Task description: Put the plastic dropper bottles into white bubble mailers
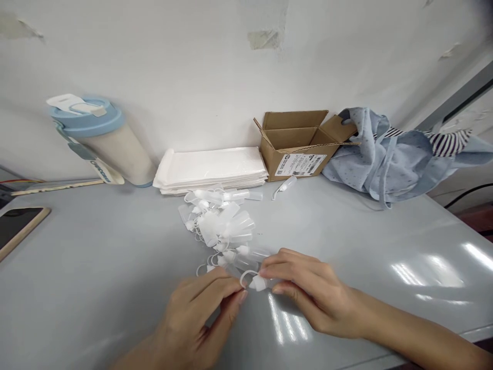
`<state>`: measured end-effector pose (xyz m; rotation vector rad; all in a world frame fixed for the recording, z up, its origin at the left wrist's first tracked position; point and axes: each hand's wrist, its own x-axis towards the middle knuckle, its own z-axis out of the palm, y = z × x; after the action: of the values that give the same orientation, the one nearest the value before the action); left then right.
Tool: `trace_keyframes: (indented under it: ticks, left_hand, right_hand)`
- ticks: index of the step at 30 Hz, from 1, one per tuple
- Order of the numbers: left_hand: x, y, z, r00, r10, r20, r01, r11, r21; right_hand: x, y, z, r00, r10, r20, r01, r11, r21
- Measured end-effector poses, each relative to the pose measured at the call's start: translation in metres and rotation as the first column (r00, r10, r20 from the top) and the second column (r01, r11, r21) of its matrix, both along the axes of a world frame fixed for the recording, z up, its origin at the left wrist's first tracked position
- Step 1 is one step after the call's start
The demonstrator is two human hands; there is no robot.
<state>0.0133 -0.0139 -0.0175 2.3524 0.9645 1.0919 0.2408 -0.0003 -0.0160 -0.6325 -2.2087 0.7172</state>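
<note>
Near the table's front, my right hand (308, 288) grips the body of a small translucent squeeze bottle (259, 282), its white nozzle cap pointing left. My left hand (208, 308) pinches the end of the thin strap that curves from this bottle's neck. The tip of the strap is hidden between thumb and forefinger. Just beyond both hands lies a heap of similar squeeze bottles (227, 223), with straps looping out to the left. A few of them lie right against my fingers.
A stack of white padded envelopes (215, 167) lies by the wall, beside an open cardboard box (296, 149). One loose bottle (287, 184) lies before the box. Blue cloth (377, 159) is bunched at right; a tumbler (111, 144) and a phone (19, 226) are at left.
</note>
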Motion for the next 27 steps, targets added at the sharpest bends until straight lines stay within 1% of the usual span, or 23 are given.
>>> trace_keyframes:
  ticks: [5,9,12,15,18,22,23,24,25,26,27]
  left_hand:
    - [0.001,-0.002,-0.003,0.999,-0.028,0.043,0.033,0.993,-0.117]
    - [0.0,-0.001,-0.003,0.998,-0.061,0.025,0.065,0.971,-0.23]
    - [-0.001,-0.001,-0.004,0.997,-0.073,0.008,0.072,0.956,-0.284]
    - [-0.002,-0.002,-0.006,0.997,-0.073,-0.001,0.069,0.951,-0.301]
    - [-0.003,-0.001,-0.006,0.997,-0.079,-0.004,0.074,0.951,-0.299]
    - [-0.009,0.003,0.002,0.997,-0.07,-0.034,0.06,0.968,-0.242]
    - [-0.011,0.005,0.005,0.998,-0.041,-0.047,0.03,0.974,-0.224]
    - [-0.013,0.006,0.008,0.998,0.012,-0.054,-0.023,0.978,-0.208]
    - [-0.015,0.008,0.01,0.994,0.091,-0.053,-0.1,0.975,-0.198]
    - [-0.017,0.01,0.012,0.981,0.19,-0.046,-0.195,0.961,-0.195]
    - [-0.019,0.011,0.013,0.954,0.296,-0.037,-0.297,0.933,-0.201]
  right_hand:
    - [-0.001,-0.005,-0.003,0.999,0.005,0.052,-0.01,0.995,0.1]
    - [-0.001,-0.005,-0.004,0.996,-0.001,0.086,-0.012,0.987,0.16]
    - [0.0,-0.004,-0.006,0.996,0.003,0.084,-0.017,0.984,0.175]
    - [-0.001,-0.003,-0.007,0.996,0.004,0.091,-0.02,0.985,0.171]
    - [-0.002,-0.002,-0.004,0.995,0.015,0.098,-0.031,0.987,0.156]
    - [0.001,0.005,0.001,0.997,0.03,0.067,-0.036,0.996,0.083]
    - [0.004,0.01,0.001,0.997,0.005,0.073,-0.011,0.997,0.079]
    - [0.008,0.014,0.001,0.996,-0.037,0.086,0.029,0.996,0.088]
    - [0.013,0.02,-0.001,0.989,-0.098,0.107,0.086,0.99,0.109]
    - [0.018,0.027,-0.003,0.974,-0.182,0.137,0.162,0.976,0.145]
    - [0.024,0.033,-0.005,0.957,-0.247,0.149,0.224,0.962,0.159]
